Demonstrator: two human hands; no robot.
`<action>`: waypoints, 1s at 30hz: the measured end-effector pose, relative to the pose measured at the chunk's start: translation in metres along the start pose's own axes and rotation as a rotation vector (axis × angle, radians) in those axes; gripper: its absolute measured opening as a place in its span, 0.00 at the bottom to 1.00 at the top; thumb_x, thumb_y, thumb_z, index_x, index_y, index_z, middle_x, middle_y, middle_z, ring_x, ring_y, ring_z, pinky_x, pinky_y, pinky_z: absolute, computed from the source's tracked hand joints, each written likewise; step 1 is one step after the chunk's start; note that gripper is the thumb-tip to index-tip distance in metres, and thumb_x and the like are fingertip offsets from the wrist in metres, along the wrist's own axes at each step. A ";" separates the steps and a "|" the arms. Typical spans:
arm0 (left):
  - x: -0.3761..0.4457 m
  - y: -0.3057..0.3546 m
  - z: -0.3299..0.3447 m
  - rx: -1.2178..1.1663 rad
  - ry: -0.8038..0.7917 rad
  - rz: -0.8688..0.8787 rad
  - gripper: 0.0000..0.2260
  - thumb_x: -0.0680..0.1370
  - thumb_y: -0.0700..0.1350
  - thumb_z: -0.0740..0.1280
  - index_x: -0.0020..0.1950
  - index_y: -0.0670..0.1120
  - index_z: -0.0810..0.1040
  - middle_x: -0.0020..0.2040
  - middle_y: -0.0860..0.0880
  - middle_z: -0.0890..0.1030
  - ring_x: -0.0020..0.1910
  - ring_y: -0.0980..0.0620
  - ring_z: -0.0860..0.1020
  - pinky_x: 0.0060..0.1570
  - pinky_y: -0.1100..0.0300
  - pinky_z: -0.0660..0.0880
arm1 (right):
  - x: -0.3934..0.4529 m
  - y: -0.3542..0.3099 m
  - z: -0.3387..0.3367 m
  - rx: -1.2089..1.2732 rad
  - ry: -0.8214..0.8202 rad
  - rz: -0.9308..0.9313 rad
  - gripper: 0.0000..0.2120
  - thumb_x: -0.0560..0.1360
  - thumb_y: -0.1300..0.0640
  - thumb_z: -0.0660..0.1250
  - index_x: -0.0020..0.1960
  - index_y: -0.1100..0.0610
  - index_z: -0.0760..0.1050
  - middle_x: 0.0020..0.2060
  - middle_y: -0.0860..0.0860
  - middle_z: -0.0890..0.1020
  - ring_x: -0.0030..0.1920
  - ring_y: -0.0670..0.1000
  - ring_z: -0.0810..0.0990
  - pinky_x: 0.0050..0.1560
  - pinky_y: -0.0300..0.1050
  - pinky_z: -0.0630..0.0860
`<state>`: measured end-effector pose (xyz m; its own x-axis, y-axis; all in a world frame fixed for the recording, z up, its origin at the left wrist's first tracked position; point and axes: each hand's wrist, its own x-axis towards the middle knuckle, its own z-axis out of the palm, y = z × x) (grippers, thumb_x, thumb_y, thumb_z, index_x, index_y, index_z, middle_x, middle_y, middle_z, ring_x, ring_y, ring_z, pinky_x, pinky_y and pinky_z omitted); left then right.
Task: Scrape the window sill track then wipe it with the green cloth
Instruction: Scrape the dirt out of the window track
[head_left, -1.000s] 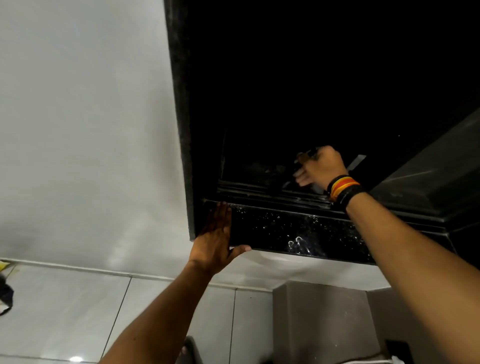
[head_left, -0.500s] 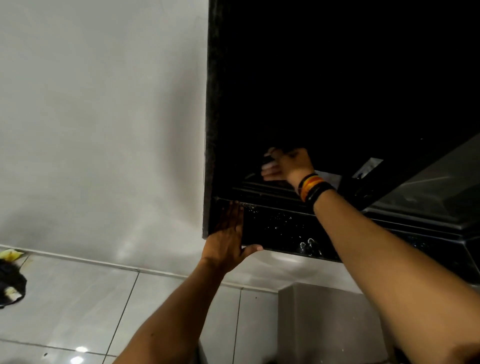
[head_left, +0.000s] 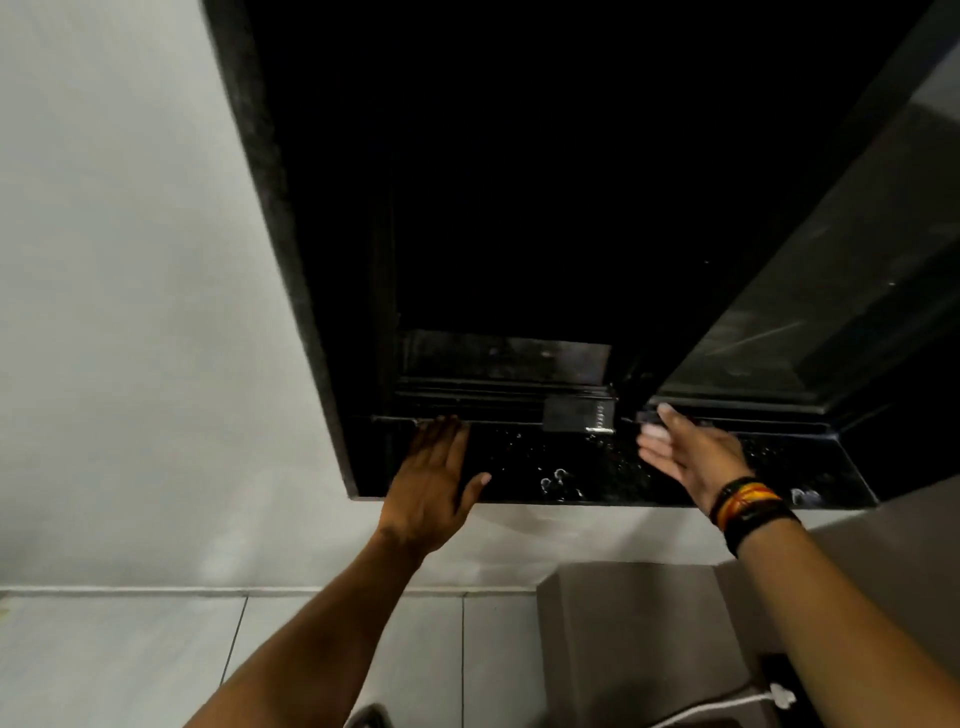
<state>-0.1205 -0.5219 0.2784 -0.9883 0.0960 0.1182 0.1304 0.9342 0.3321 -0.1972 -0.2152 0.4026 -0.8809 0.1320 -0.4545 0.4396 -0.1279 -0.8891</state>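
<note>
**Right hand out of the track, scraper set down**

Since half a second ago, the right hand (head_left: 691, 457) has drawn back out of the dark window recess to the sill's front, and the view has swung toward the window.

Left to right: the left hand (head_left: 434, 475) lies flat and spread wide on the black sill (head_left: 519, 467), palm down, fingertips reaching the near edge of the track (head_left: 483, 397), holding nothing. It looks braced for support. A dark flat tool, probably the scraper (head_left: 576, 414), rests across the track between the hands, touched by neither. The right hand hovers just right of it, fingers loosely extended and open, empty as far as I can tell; motion blur hides the fingertips. Banded bracelets (head_left: 748, 501) circle that wrist.

Scraping seems paused or finished, since the tool is released. Specks glint on the sill. No green cloth is in view, so wiping is not yet begun.
</note>
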 end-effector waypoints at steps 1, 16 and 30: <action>0.008 0.018 0.000 -0.018 -0.003 0.045 0.33 0.83 0.64 0.43 0.83 0.45 0.50 0.83 0.45 0.55 0.82 0.47 0.50 0.80 0.47 0.50 | 0.006 0.011 -0.020 0.024 0.064 0.073 0.17 0.76 0.57 0.69 0.60 0.66 0.75 0.63 0.71 0.75 0.59 0.65 0.81 0.39 0.45 0.84; 0.076 0.206 0.040 0.027 -0.025 0.413 0.27 0.86 0.51 0.44 0.83 0.44 0.43 0.83 0.45 0.42 0.81 0.47 0.39 0.80 0.49 0.43 | -0.009 0.068 -0.079 -1.151 0.500 -0.643 0.28 0.81 0.55 0.54 0.79 0.58 0.53 0.79 0.57 0.55 0.79 0.57 0.50 0.77 0.55 0.54; -0.067 0.355 0.268 0.052 -0.412 1.038 0.36 0.79 0.44 0.67 0.81 0.39 0.53 0.82 0.39 0.56 0.81 0.41 0.55 0.79 0.46 0.56 | -0.104 0.331 -0.257 -1.193 0.707 0.249 0.38 0.75 0.59 0.57 0.79 0.61 0.41 0.79 0.59 0.43 0.79 0.59 0.41 0.77 0.62 0.48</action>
<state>-0.0293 -0.1050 0.1376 -0.3542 0.9351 -0.0072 0.9134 0.3476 0.2117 0.0854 -0.0185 0.1415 -0.6428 0.7340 -0.2191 0.7649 0.6307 -0.1312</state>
